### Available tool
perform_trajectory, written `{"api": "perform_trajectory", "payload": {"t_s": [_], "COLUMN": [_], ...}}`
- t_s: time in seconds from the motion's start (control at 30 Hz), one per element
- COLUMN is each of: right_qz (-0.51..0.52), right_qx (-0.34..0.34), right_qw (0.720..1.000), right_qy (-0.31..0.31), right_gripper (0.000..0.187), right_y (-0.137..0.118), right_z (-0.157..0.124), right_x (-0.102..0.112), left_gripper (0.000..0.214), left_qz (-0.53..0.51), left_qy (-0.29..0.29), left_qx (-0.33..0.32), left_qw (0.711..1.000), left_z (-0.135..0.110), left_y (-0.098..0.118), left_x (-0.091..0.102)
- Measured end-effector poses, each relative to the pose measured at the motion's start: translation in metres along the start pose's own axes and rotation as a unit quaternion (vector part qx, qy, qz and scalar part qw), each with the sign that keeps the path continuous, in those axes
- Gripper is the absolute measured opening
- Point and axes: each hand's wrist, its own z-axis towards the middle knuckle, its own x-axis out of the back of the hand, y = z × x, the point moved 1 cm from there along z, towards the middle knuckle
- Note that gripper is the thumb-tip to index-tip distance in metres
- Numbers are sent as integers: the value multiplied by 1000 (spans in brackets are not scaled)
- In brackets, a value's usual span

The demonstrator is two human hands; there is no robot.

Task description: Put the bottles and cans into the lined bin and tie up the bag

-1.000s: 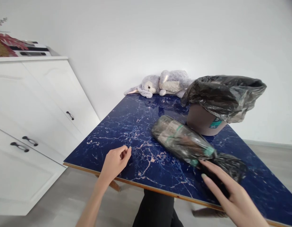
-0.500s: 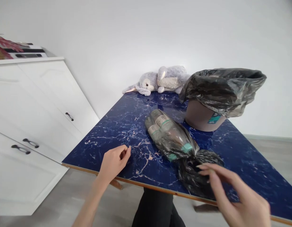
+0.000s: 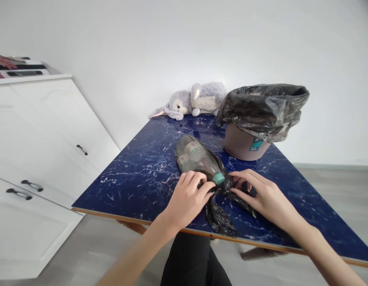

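Observation:
A dark see-through garbage bag (image 3: 218, 220) lies on the blue marbled table, gathered at its neck into what looks like a knot. Inside it are plastic bottles (image 3: 202, 158); one green cap shows by the neck. My left hand (image 3: 188, 196) has its fingers curled and closed on the bag at the near left side of the gathered part. From the right, my right hand (image 3: 260, 194) pinches the bag by the knot with thumb and fingers. Two loose bag ends trail towards the table's front edge.
Behind the bag stands a grey-brown trash bin (image 3: 240, 145) lined with another dark bag (image 3: 261, 111). A grey plush rabbit (image 3: 198, 101) lies at the table's (image 3: 136, 174) far end against the wall. To the left is a white cabinet (image 3: 53, 139).
My left hand has moved right from the bare table onto the bag. My right hand has come forward and left to the knot. The view has shifted slightly.

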Motion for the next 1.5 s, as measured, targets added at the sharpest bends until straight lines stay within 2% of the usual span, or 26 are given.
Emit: {"api": "perform_trajectory", "payload": {"t_s": [0.07,0.23,0.47,0.63,0.8,0.97,1.1,1.23,1.4,1.5], "right_qz": [-15,-64,-58,-1,8,6,21,-13,-90,-119], "right_qx": [23,86,115,87,52,-41,-77,-24,66,105], "right_qw": [1000,994,991,996,998,995,992,996,993,987], "right_qy": [-9,-32,-45,-12,18,91,98,80,46,36], "right_gripper": [30,20,7,3,3,4,6,7,29,18], "right_y": [-5,-13,-19,-27,-35,-34,-34,-40,-53,-63], "right_z": [4,19,38,37,29,23,20,22,34,44], "right_x": [0,0,13,23,26,20,9,-5,-20,-24], "left_gripper": [3,12,10,10,6,10,4,2,3,4], "left_qz": [3,-27,-56,-51,-50,-45,-36,-101,-150,-172], "left_qy": [6,44,87,103,111,133,163,171,170,174], "left_qx": [2,18,21,52,100,148,206,249,240,239], "left_qw": [1000,999,994,992,988,979,964,948,944,940], "left_z": [2,2,-2,-10,-18,-24,-25,-24,-22,-19], "left_y": [-4,-14,-23,-29,-39,-49,-56,-58,-52,-49], "left_x": [-1,5,19,21,24,29,28,23,20,24]}}
